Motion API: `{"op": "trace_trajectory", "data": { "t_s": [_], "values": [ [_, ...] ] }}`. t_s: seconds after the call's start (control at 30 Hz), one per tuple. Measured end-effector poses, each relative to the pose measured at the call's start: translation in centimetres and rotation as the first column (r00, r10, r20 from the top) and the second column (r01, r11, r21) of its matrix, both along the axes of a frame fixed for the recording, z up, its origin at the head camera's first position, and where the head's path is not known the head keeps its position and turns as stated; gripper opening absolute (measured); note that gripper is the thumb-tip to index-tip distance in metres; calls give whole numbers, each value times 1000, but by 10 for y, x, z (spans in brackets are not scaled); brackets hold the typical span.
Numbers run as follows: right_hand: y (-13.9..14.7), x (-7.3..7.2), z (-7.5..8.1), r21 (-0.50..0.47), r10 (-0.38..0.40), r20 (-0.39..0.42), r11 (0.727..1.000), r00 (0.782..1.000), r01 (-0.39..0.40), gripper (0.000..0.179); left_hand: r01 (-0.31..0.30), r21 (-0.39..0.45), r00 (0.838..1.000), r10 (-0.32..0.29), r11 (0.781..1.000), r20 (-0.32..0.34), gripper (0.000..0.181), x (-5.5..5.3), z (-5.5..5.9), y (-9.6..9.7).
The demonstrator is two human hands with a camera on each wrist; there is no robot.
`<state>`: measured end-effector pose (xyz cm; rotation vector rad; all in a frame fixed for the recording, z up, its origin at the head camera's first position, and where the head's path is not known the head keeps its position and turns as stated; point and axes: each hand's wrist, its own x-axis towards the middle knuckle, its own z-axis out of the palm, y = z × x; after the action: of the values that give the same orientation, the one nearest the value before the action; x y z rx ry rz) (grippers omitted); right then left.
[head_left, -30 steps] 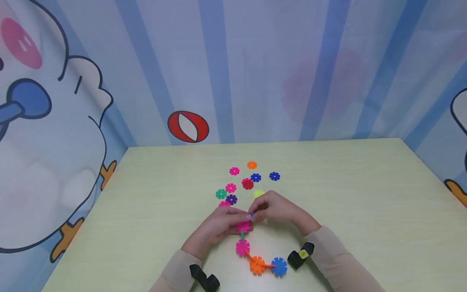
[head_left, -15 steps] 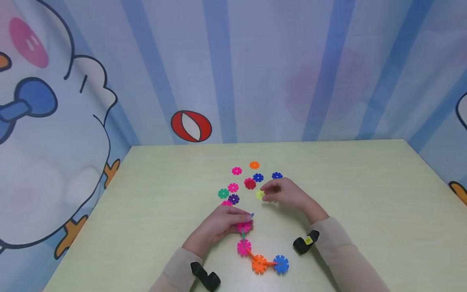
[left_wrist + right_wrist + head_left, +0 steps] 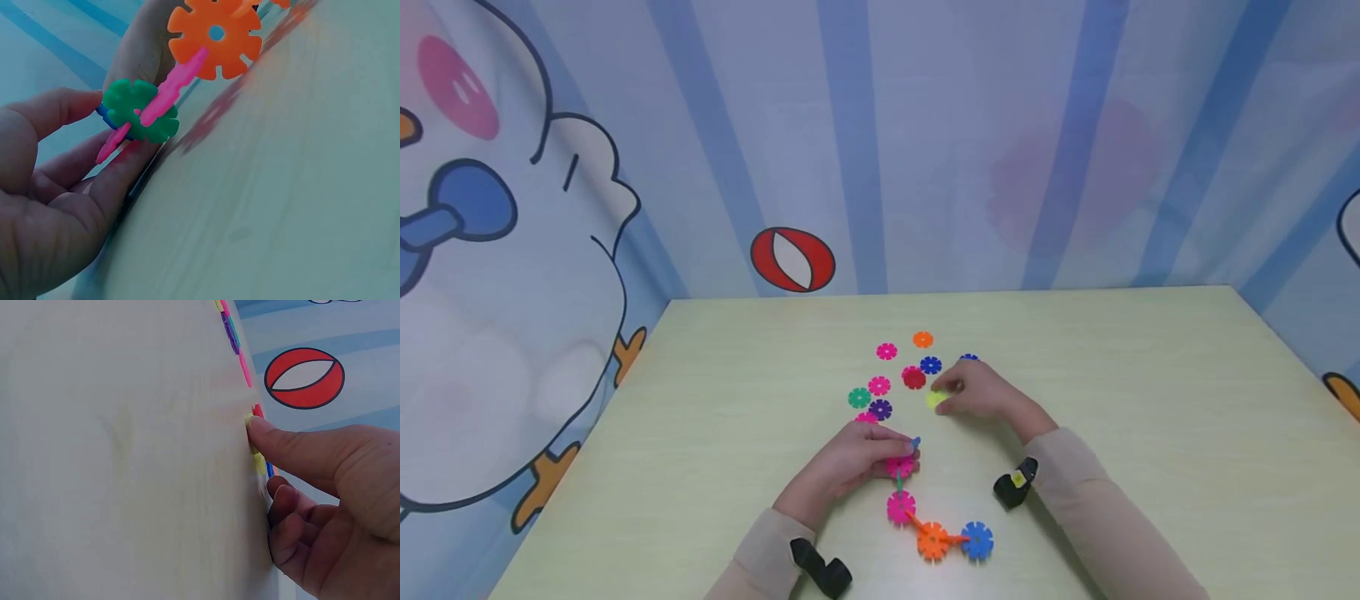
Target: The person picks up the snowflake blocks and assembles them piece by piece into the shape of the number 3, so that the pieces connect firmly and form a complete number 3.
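In the head view my left hand [image 3: 850, 458] pinches one end of a chain of slotted snowflake discs, near a pink disc [image 3: 900, 467] and a blue disc [image 3: 915, 443]. From there the chain runs through a green disc [image 3: 140, 112], another pink disc [image 3: 901, 508] and an orange disc [image 3: 933, 542] to a blue one [image 3: 977, 542]. Farther back, my right hand [image 3: 985, 392] is at a yellow snowflake disc [image 3: 936, 399], its thumb and fingers at the edges. The right wrist view has the thumb against the yellow disc [image 3: 259, 464], low at the tabletop.
Loose discs lie beyond the hands: orange [image 3: 922, 339], pink [image 3: 887, 352], red [image 3: 913, 377], blue [image 3: 931, 365], green [image 3: 859, 397] and purple [image 3: 881, 409]. The pale wooden table [image 3: 1112, 350] ends at a striped blue backdrop [image 3: 925, 167].
My right hand has left the held end of the chain and gone out to the yellow disc, where its fingers have closed in. The left hand stays in place with the chain.
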<state>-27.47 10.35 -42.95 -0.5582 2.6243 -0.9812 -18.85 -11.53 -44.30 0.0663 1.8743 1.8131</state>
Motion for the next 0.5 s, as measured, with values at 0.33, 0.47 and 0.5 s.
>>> {"op": "trace_trajectory", "data": {
  "t_s": [0.33, 0.47, 0.5],
  "values": [
    [0, 5, 1, 20, 6, 19, 1000, 1000, -6, 28, 8, -160, 995, -24, 987, -101, 26, 0, 2, -1],
    [1, 9, 2, 19, 3, 18, 1000, 1000, -4, 28, 1, -251, 987, -41, 968, -157, 24, 2, 4, -1],
    [2, 10, 2, 18, -2, 21, 1000, 1000, 1, 26, -3, -258, 986, -40, 966, -161, 24, 2, 5, -1]
  ]
}}
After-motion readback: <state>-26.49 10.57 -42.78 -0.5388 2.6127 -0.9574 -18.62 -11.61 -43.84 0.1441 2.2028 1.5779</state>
